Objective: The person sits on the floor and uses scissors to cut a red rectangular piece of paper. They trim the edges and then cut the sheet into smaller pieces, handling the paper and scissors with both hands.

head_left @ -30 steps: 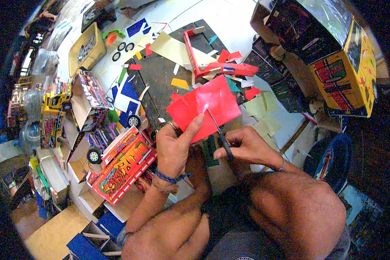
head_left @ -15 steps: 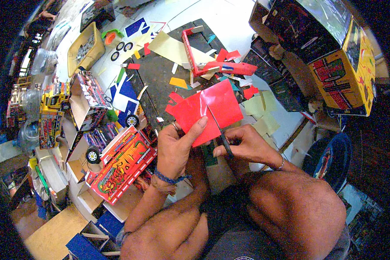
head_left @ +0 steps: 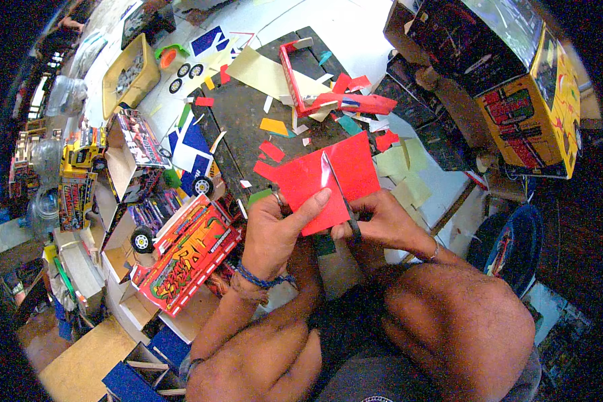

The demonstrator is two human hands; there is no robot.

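A glossy red sheet (head_left: 305,179) is pinched by my left hand (head_left: 273,231), the thumb lying flat on top. My right hand (head_left: 390,224) closes round the dark handles of a pair of scissors (head_left: 353,226). Their blades stand in a slit that runs up through the sheet and splits its lower part in two. The fingers of both hands are partly hidden beneath the sheet. Below and beyond it lies a dark wooden board (head_left: 238,127) strewn with red, yellow and blue scraps.
A red toy truck body (head_left: 187,258) lies at my left, near a black wheel (head_left: 142,239). Farther off are a yellow tub (head_left: 130,70) and several small wheels (head_left: 183,70). A red frame-shaped piece (head_left: 293,80) rests on the board. A large yellow-and-black model truck (head_left: 529,114) stands at the right.
The red sheet has tilted and shifted slightly right and down. My right hand and the scissors have moved a little to the right, still at the slit.
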